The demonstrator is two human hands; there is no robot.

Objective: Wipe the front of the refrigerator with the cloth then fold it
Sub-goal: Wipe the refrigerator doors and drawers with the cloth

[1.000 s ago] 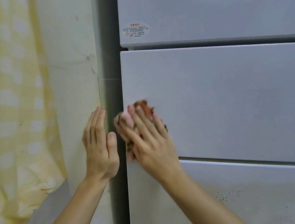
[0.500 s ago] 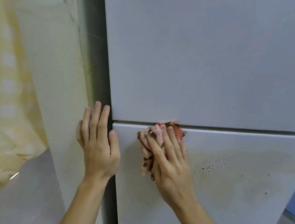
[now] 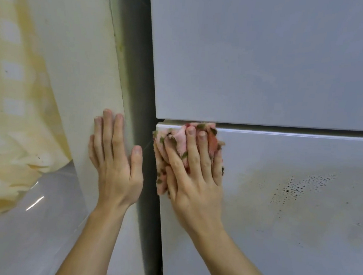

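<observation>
Right hand (image 3: 196, 182) presses cloth (image 3: 179, 137) (bunched) — against refrigerator (image 3: 269, 57).

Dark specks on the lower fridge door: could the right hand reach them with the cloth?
Probably yes. The right hand presses the cloth at the upper left corner of the lower door, and the dark specks lie further right on the same flat panel, with only bare door between.

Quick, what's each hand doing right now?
Left hand: open, flat against the wall.
Right hand: open, pressing the cloth against the lower refrigerator door.
</observation>
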